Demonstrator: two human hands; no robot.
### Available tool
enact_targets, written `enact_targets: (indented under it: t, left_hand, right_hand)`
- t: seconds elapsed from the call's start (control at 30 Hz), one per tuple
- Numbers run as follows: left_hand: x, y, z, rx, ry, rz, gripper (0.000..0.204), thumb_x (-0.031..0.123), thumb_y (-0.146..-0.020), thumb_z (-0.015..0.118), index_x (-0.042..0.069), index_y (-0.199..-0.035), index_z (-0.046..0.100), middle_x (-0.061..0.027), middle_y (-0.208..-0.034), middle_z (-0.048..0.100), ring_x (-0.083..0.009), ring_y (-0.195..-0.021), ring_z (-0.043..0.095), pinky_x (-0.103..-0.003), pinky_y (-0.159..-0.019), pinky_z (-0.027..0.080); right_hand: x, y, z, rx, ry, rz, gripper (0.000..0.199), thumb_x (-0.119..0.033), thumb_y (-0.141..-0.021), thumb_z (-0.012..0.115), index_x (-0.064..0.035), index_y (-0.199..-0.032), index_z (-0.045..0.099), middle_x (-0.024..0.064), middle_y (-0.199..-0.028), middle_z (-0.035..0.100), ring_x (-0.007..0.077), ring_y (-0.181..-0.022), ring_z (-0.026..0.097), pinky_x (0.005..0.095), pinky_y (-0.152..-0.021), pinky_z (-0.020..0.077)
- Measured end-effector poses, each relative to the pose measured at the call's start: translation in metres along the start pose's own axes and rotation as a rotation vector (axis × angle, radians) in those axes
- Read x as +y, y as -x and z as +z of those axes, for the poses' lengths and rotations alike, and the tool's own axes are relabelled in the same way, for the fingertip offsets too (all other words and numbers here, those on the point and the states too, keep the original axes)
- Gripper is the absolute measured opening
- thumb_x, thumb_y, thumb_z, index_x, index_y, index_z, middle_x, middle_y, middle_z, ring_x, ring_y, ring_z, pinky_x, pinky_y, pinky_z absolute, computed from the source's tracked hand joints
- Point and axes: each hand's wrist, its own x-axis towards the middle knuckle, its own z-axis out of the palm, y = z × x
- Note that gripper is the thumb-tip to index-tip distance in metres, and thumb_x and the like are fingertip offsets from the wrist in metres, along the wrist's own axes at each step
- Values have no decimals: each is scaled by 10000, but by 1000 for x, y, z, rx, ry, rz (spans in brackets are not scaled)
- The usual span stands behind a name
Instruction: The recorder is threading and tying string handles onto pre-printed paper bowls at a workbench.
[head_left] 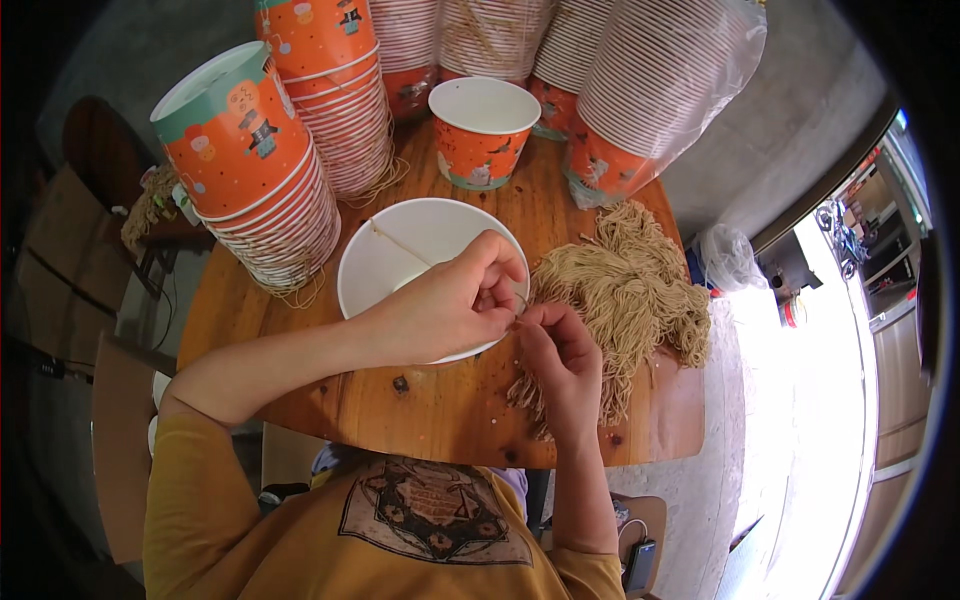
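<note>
A paper bucket [370, 280] with a white inside lies before me, its mouth toward me. A thin tan string [398, 243] runs across the mouth from the far left rim to my left hand. My left hand [455, 305] reaches over the bucket, its fingers closed in a pinch on the string by the right rim. Close beside it, my right hand [565, 360] also pinches, thumb and forefinger on what looks like the string's end; the fingertips hide most of it. A thick heap of tan strings [625, 290] lies right of the bucket, partly behind my right hand.
Nested stacks of orange patterned buckets [240, 160] stand at the left, with string loops hanging down. A single upright bucket [485, 140] stands at the back. Behind are plastic-wrapped stacks [655, 90]. The wooden table [440, 410] has a curved front edge.
</note>
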Motion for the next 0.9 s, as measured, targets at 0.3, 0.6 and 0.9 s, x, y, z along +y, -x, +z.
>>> enact_targets:
  t: [0.3, 0.6, 0.9]
  left_hand:
    - [6, 8, -1, -58, -135, -80, 317, 39, -893, 602, 45, -1167, 442, -3, -883, 515, -79, -831, 508, -242, -758, 442]
    - [14, 13, -8, -26, -387, -162, 156, 102, -864, 561, -11, -971, 553, -122, -902, 603, -220, -802, 607, -343, -723, 484]
    - [8, 16, -10, -22, -448, -176, 120, 99, -878, 569, 9, -957, 580, -96, -949, 585, -183, -812, 570, -301, -721, 459]
  right_hand:
    - [4, -1, 1, 26, 15, -12, 70, -68, -944, 610, -18, -993, 602, -44, -891, 588, 13, -794, 502, 170, -718, 413]
    - [8, 0, 1, 48, 146, -99, 52, -52, -922, 633, -16, -959, 628, -46, -835, 591, 15, -724, 486, 179, -661, 412]
    - [16, -1, -2, 41, 242, -207, 98, -10, -869, 667, -15, -964, 647, -9, -827, 574, 46, -707, 505, 199, -635, 423]
